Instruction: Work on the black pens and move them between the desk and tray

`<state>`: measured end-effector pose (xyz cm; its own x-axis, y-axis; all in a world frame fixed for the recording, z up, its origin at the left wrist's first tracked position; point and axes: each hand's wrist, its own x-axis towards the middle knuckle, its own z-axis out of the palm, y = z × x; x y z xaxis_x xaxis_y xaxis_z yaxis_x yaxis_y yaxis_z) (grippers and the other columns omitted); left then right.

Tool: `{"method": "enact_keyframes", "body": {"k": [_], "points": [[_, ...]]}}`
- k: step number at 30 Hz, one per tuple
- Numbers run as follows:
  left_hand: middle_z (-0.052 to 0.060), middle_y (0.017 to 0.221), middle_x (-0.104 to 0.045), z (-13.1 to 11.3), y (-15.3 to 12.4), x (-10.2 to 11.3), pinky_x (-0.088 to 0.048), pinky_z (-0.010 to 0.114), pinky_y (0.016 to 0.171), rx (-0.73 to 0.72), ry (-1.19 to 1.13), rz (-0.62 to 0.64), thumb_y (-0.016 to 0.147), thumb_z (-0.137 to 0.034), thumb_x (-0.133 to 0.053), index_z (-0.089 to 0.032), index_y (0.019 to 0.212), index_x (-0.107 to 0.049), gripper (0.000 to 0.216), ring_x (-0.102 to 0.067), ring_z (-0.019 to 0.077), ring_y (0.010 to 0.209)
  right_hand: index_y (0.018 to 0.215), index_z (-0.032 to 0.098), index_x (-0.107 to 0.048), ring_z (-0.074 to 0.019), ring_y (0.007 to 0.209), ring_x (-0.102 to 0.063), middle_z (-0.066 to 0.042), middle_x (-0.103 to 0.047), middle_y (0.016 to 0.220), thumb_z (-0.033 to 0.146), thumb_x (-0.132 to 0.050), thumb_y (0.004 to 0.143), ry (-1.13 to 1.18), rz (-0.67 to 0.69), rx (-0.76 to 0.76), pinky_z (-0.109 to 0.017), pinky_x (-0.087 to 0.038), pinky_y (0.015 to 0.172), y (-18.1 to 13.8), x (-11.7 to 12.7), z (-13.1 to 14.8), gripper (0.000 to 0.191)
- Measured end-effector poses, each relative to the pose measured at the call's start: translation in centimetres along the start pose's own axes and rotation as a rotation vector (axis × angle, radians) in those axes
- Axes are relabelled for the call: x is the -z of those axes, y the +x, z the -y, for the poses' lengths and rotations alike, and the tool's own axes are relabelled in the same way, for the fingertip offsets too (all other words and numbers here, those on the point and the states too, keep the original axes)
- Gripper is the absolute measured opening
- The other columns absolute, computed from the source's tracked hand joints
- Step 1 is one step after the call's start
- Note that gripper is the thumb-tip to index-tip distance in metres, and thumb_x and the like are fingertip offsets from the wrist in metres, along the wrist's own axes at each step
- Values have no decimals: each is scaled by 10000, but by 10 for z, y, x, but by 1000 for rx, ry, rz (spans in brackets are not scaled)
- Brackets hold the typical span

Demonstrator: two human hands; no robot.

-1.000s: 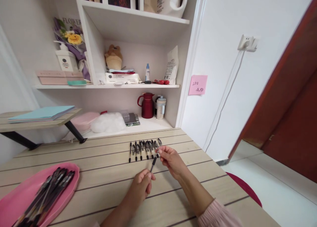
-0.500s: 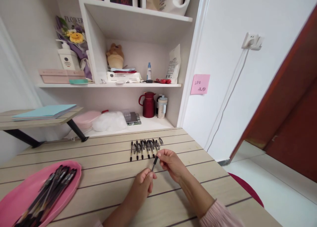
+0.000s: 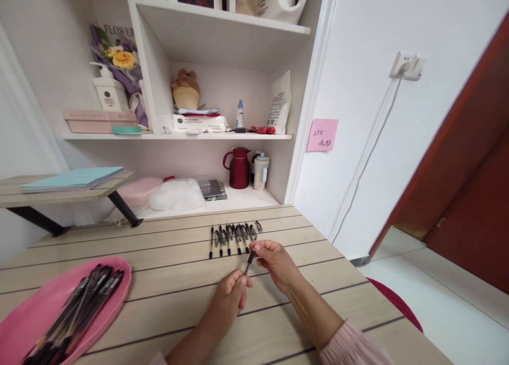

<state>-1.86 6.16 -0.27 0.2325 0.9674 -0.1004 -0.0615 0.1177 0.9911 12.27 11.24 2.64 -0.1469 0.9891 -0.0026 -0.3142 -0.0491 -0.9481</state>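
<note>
Two-handed hold on a pen, as seen from where I stand in the room; all places rel. to the row of pens (image 3: 229,243), sides = the person's own. The held pen (image 3: 250,259) is tilted, just in front of the row's R end, dark grip section pointing toward the row. L hand (image 3: 233,292), a little nearer the person than the row, pinches the lower barrel btwn thumb & forefinger; R hand (image 3: 274,261), just beside the row's R end, has thumb & forefinger pinched at the pen's upper tip (can't tell if a tiny separate part is btwn them). Risks, in my judgement: (1) pen may twist or slip, since only fingertips bear on a thin barrel; (2) any small part at the tip could drop & roll if tugged abruptly; (3) R knuckles, so near the row, could nudge its pens w/ a short forward sweep; (4) the loose caps (image 3: 253,231) at the row's R end could scatter from the same knock. Surroundings: pink tray (image 3: 35,312) w/ a bundle of pens (image 3: 85,306), well L of the row & nearer the person; black riser leg (image 3: 124,208), L & behind; plastic bag (image 3: 177,195), behind & L; red jug (image 3: 239,168) & pale cup (image 3: 261,172), behind on the shelf. In the way: chiefly the R hand itself, blocking near access to the row's R end; tray rim bounds reach to the L
</note>
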Motion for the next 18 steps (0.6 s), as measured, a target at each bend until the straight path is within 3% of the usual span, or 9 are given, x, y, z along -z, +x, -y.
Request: {"method": "enact_keyframes", "body": {"k": [4, 9, 14, 18], "points": [[-96, 364, -367, 7, 3, 3, -122, 187, 364, -37, 33, 12, 770, -416, -467, -170, 725, -501, 252, -200, 42, 307, 574, 155, -539, -76, 504, -430, 12, -558, 552, 408, -746, 532, -27, -39, -30, -198, -313, 484, -1, -1, -1, 329], [-97, 367, -372, 7, 3, 3, -123, 193, 364, -41, 34, 9, 761, -418, -479, -171, 727, -504, 250, -200, 43, 301, 764, 168, -612, -154, 754, -550, -56, -630, 836, 452, -700, 586, 75, 123, -58, -253, -411, 628, -5, -2, 5, 347], [-96, 372, -375, 4, 1, 2, -140, 193, 369, -49, 48, 12, 764, -414, -471, -172, 724, -505, 248, -214, 43, 305, 604, 167, -557, -127, 644, -527, -8, -595, 653, 381, -768, 509, 110, 35, -19, -263, -410, 639, -5, -4, 2, 315], [-97, 369, -372, 6, 3, 2, -145, 194, 367, -73, 58, 6, 761, -422, -471, -171, 721, -503, 257, -218, 43, 300, 784, 173, -617, -172, 781, -552, -69, -629, 858, 466, -683, 608, 134, 180, -76, -293, -418, 656, -6, -3, 2, 348]]}}
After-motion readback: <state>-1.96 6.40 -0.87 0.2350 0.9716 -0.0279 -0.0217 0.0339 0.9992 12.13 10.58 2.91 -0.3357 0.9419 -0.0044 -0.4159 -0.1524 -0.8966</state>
